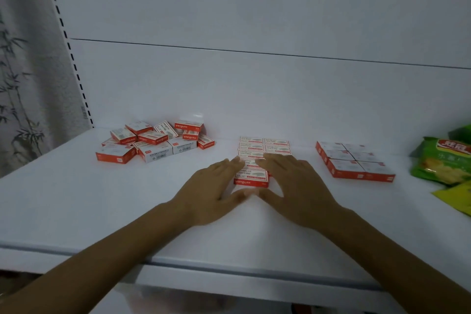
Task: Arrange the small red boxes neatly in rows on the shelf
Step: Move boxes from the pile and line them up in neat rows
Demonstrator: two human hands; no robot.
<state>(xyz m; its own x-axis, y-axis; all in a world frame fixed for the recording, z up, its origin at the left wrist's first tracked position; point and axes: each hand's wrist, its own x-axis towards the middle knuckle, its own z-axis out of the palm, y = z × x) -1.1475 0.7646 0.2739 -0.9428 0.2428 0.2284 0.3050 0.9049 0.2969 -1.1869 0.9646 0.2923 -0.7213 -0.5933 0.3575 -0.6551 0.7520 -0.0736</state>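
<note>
From the head view, the white metal shelf (76, 199) lies bare ahead of its front edge. Left hand (212, 195) and right hand (297, 186), both grips spread open and holding nothing, flank the middle block of small red cardboard boxes (263, 146), fingers touching its nearest boxes.

Six red boxes (354, 162) grouped at right; two green snack packets (443, 160); two hands (214, 191)
</note>
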